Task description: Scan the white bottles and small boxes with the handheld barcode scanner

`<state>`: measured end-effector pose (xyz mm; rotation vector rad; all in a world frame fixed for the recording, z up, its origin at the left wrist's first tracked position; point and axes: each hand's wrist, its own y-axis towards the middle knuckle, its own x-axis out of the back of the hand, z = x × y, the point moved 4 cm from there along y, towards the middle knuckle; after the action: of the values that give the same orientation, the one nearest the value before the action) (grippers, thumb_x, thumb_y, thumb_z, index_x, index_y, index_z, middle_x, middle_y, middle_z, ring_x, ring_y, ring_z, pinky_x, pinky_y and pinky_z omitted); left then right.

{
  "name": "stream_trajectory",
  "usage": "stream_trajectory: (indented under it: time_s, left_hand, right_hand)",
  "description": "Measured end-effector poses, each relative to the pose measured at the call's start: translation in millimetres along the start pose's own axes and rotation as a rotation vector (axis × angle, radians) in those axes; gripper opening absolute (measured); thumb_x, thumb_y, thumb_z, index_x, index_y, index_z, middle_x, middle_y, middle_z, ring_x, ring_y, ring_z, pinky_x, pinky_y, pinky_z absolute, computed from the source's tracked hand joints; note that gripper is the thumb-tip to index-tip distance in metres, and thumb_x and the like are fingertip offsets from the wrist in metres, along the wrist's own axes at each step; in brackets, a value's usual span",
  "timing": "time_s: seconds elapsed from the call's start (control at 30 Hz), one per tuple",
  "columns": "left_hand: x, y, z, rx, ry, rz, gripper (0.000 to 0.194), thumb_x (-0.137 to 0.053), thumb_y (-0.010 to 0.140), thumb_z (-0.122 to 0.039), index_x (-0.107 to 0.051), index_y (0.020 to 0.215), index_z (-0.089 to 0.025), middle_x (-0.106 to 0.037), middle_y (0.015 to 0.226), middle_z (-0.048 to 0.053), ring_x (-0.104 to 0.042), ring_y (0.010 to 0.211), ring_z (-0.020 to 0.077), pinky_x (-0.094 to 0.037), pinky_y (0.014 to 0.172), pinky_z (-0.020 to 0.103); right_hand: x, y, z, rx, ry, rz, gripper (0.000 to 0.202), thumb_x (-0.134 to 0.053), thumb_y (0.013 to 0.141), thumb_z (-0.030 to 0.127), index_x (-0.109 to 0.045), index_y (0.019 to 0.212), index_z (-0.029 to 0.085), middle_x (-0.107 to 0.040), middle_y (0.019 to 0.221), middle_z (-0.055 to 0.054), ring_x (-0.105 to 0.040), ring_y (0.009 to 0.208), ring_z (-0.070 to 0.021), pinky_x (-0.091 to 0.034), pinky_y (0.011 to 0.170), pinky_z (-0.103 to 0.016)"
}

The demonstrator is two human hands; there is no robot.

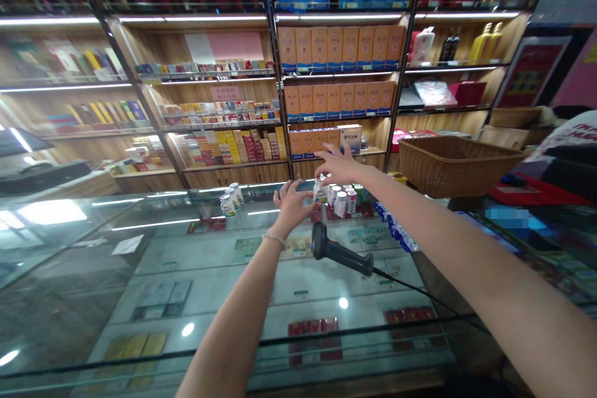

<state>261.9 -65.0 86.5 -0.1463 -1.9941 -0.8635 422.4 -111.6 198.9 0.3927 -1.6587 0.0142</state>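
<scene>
Near the centre of the frame, your right hand (339, 165) is above the small containers (341, 199), fingers spread; whether it touches one cannot be determined. Your left hand (293, 204) is just left of them, thumb and fingers apart. Below the containers, the black scanner (342, 252) rests on the glass counter (209, 298).

Retail interior: black-framed wooden shelving (345, 73) spans the far wall, its tiers lit by white light strips (191, 19) (the leftmost ones blurred). Foreground: a glass worktop (224, 311) reflecting bright spots. Right: a pink wall (578, 84) beyond a framed panel (532, 71).
</scene>
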Motion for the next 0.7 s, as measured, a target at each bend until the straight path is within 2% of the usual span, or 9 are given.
stream_trajectory:
  time_s: [0.3, 0.37, 0.53, 0.7]
  left_hand:
    - [17.3, -32, 7, 0.039, -0.005, -0.062, 0.014, -0.078, 0.083, -0.041, -0.083, 0.094, -0.033, -0.052, 0.157, 0.002, -0.031, 0.152, 0.0368, -0.009, 0.125, 0.069]
    - [15.6, -37, 10, 0.033, -0.019, -0.066, 0.014, -0.078, 0.084, -0.041, -0.083, 0.094, -0.033, -0.053, 0.157, 0.002, -0.03, 0.153, 0.0365, -0.01, 0.126, 0.067]
    - [3.7, -43, 22, 0.019, -0.122, -0.02, 0.021, -0.073, 0.088, -0.039, -0.081, 0.104, -0.029, -0.052, 0.156, 0.005, -0.037, 0.151, 0.0304, -0.028, 0.126, 0.052]
    - [-2.9, -41, 28, -0.012, -0.152, -0.008, 0.023, -0.068, 0.091, -0.035, -0.079, 0.111, -0.033, -0.054, 0.156, 0.003, -0.044, 0.147, 0.0259, -0.031, 0.126, 0.048]
  right_hand:
    - [-7, -13, 22, -0.022, 0.086, -0.02, 0.027, -0.07, 0.091, 0.05, -0.078, 0.115, 0.04, -0.033, 0.169, 0.0, -0.01, 0.158, -0.0409, -0.003, 0.12, -0.074]
    - [-10, -15, 26, -0.023, 0.104, -0.033, 0.027, -0.068, 0.092, 0.052, -0.078, 0.115, 0.04, -0.033, 0.169, 0.0, -0.011, 0.158, -0.0406, -0.003, 0.12, -0.074]
    - [-19, -22, 36, -0.057, 0.155, -0.12, 0.029, -0.063, 0.094, 0.056, -0.079, 0.109, 0.037, -0.033, 0.169, -0.001, -0.012, 0.158, -0.0387, -0.005, 0.12, -0.073]
    - [-31, -26, 39, -0.164, 0.246, -0.25, 0.037, -0.059, 0.094, 0.061, -0.08, 0.101, 0.032, -0.036, 0.168, -0.002, -0.014, 0.157, -0.0367, -0.007, 0.121, -0.069]
